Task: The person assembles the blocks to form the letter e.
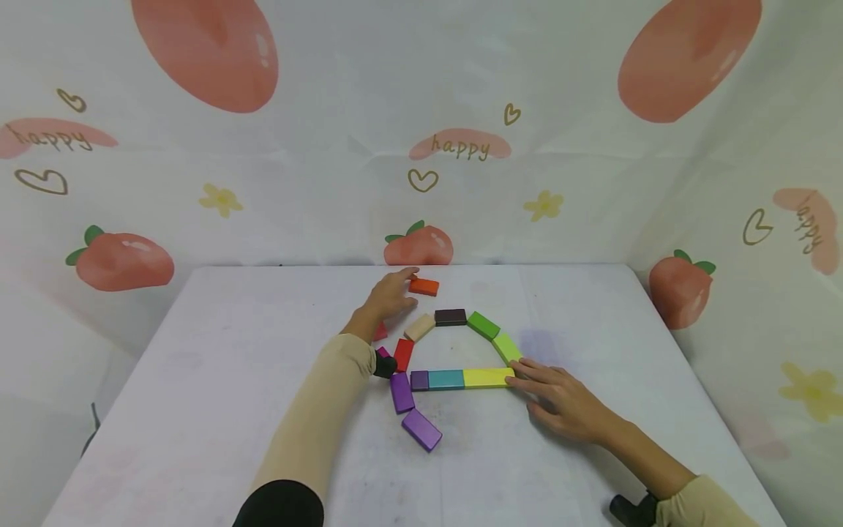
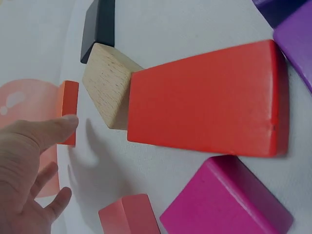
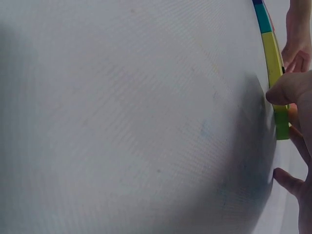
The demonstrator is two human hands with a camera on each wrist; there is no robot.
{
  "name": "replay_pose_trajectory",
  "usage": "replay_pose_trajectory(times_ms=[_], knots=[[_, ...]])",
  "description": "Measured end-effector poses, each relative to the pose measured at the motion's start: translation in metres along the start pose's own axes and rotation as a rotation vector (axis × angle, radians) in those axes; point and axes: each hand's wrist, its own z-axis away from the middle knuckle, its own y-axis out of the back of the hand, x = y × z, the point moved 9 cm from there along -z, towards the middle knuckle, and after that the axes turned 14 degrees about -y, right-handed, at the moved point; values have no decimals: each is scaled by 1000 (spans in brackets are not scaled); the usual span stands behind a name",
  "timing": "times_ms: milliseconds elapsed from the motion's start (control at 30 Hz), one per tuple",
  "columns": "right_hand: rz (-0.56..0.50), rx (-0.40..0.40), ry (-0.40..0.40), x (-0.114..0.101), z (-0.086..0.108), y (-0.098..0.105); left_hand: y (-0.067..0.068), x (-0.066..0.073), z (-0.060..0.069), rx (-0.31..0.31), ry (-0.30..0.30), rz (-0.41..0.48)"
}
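Note:
My left hand (image 1: 388,294) reaches over the far side of the table with its fingers spread. A fingertip meets or overlaps the left end of an orange block (image 1: 424,288), also in the left wrist view (image 2: 69,97). My right hand (image 1: 560,399) lies at the right end of a yellow block (image 1: 484,378), its straight fingertips touching there and near a light green block (image 1: 506,347). Left of the yellow block are a teal block (image 1: 446,379) and a small dark purple block (image 1: 419,380). An arc above holds green (image 1: 484,325), black (image 1: 451,317), plain wooden (image 1: 420,326) and red (image 1: 404,354) blocks.
Two purple blocks (image 1: 402,393) curve downward at the lower left of the row. A magenta block (image 2: 224,200) and a pinkish red block (image 2: 129,214) lie beside the red one, partly hidden by my left arm in the head view. A printed cloth (image 1: 342,183) hangs behind the white table (image 1: 217,351).

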Motion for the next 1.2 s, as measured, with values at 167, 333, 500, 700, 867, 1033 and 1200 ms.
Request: replay_pose_trajectory(times_ms=[167, 333, 500, 700, 867, 1033, 1200], knots=[[-2, 11, 12, -1, 1, 1, 1, 5, 1, -1, -27, -94], [-4, 17, 14, -2, 1, 2, 0, 9, 1, -13, -72, -160], [-12, 9, 8, -2, 0, 2, -1, 9, 1, 1, -84, -186], [-18, 8, 0, -2, 0, 2, -2, 5, 0, 27, -66, -142], [-19, 11, 2, -2, 1, 1, -4, 0, 3, 53, -17, -64], [-15, 6, -3, -1, 1, 0, -7, -3, 7, 77, 28, -9], [-13, 4, -10, -1, 0, 0, -4, -3, 9, 137, 35, 51]])
